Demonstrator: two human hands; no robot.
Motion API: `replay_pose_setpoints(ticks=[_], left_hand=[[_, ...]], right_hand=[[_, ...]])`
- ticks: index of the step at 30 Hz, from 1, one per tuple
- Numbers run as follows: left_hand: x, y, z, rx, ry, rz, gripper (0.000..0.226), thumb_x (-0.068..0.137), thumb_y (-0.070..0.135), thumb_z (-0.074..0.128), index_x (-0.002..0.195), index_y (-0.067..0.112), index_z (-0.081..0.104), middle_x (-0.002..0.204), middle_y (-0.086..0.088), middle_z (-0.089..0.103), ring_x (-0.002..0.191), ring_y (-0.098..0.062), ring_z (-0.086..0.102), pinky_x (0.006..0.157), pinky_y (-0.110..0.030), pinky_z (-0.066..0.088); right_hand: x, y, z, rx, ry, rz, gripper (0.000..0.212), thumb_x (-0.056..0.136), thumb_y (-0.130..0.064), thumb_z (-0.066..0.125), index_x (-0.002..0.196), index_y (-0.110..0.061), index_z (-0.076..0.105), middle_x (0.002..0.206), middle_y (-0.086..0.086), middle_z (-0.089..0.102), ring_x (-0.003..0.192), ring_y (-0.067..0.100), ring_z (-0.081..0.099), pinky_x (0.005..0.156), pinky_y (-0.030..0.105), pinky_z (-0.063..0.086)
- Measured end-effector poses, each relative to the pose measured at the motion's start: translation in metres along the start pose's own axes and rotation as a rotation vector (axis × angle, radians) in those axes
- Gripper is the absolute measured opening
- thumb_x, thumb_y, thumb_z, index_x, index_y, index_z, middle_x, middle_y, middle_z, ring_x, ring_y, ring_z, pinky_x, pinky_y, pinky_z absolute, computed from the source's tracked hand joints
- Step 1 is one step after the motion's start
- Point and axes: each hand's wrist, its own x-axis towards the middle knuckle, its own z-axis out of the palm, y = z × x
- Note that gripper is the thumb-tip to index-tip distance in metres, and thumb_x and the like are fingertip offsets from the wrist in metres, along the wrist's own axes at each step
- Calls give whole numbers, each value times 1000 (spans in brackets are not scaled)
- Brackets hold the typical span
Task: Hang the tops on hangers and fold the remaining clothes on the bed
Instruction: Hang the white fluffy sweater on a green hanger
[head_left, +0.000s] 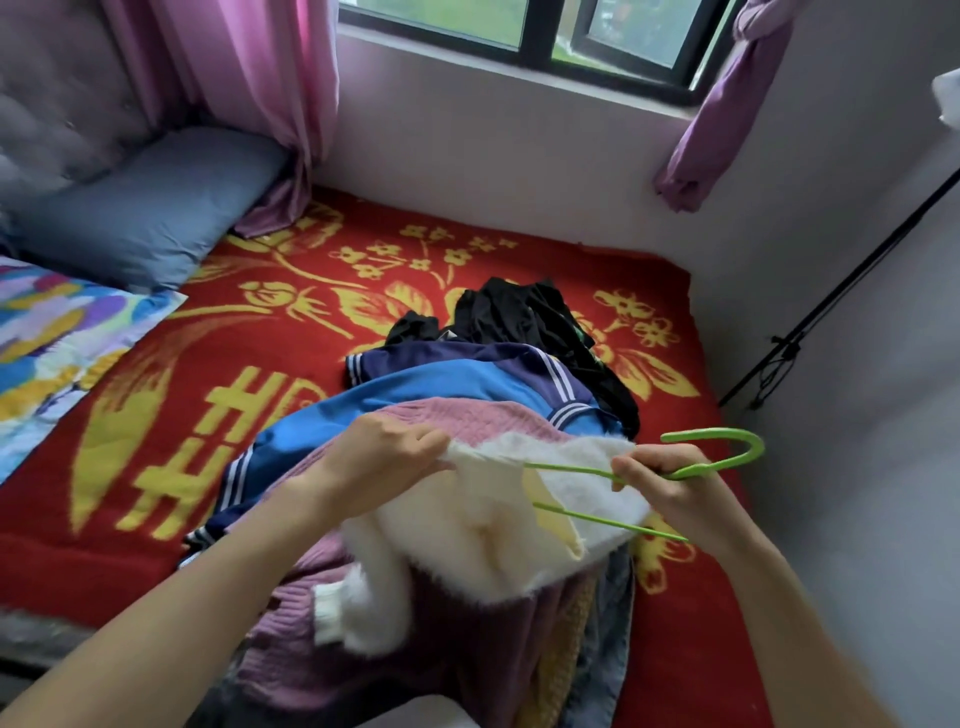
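Observation:
A fluffy white sweater (467, 540) hangs between my hands above a pile of clothes. My left hand (382, 457) pinches its top edge. My right hand (670, 486) grips a green plastic hanger (722, 449) just below its hook, and one hanger arm runs into the sweater's neck opening. Under the sweater lie a pink knitted top (374, 660), a blue and navy jacket with white stripes (431, 384) and black garments (524, 317), all on the red and yellow bed cover (171, 415).
A grey pillow (150, 208) and a colourful patterned sheet (57, 332) lie at the left. Pink curtains (249, 73) hang by the window, with the wall close behind the bed. A black stand (831, 306) leans at the right wall.

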Motion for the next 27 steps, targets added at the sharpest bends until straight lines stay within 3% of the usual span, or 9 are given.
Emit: replay_pose_setpoints(ticks=[4,8,11,13,16,19,23,25,27], left_hand=[[0,32,11,-42,-3,-55,29,83,38,46,73,22,25,48,5,46,38,-15,47,35,-20,28],[0,45,19,-59,22,-107,28,84,39,46,73,21,26,49,4,48,40,-17,48,35,-21,29],[1,40,14,-52,18,-122,28,82,38,46,73,22,25,50,4,48,42,-16,49,36,-19,29],[1,35,9,-56,26,-136,29,87,41,43,73,22,26,49,4,48,41,-18,49,36,-19,28],[2,30,2,-43,57,-194,44,98,50,28,68,19,38,50,3,49,42,-19,50,36,-19,29],[4,30,0,-31,60,-217,42,98,50,26,70,20,34,49,4,49,41,-18,49,37,-17,27],[0,30,4,-87,35,-230,37,99,49,24,73,23,25,50,5,47,41,-16,46,37,-17,25],[-1,25,3,-111,33,-260,38,99,51,21,73,23,29,53,6,51,44,-16,49,37,-19,28],[-2,14,0,-113,54,-332,39,97,51,27,73,23,37,57,5,56,50,-15,52,40,-22,30]], right_hand=[[5,-11,43,-2,120,-41,30,87,-12,61,60,-26,58,47,-16,56,48,1,52,48,9,33],[8,-19,78,263,174,64,32,93,-5,53,67,-24,52,37,-9,43,33,2,37,41,12,27],[11,-24,87,263,169,64,24,87,-38,55,70,-21,51,35,-5,41,35,6,37,42,20,31],[15,-28,85,204,163,27,41,74,-63,50,68,-23,49,35,-4,44,37,12,43,46,22,36],[23,-30,74,239,222,-17,65,67,-83,44,58,-18,46,38,-6,47,34,5,46,46,11,36],[26,-26,75,262,257,-57,66,70,-84,37,58,-19,42,36,-5,44,33,5,44,44,10,35],[27,-19,83,159,207,-104,64,79,-78,33,59,-18,44,38,-4,45,39,7,49,51,9,37],[29,-19,78,-77,265,-205,60,86,-68,38,68,-13,52,47,-8,50,53,12,56,59,10,39],[27,-16,69,-412,451,-436,42,92,-51,45,90,-9,53,74,0,62,75,16,57,73,17,41]])
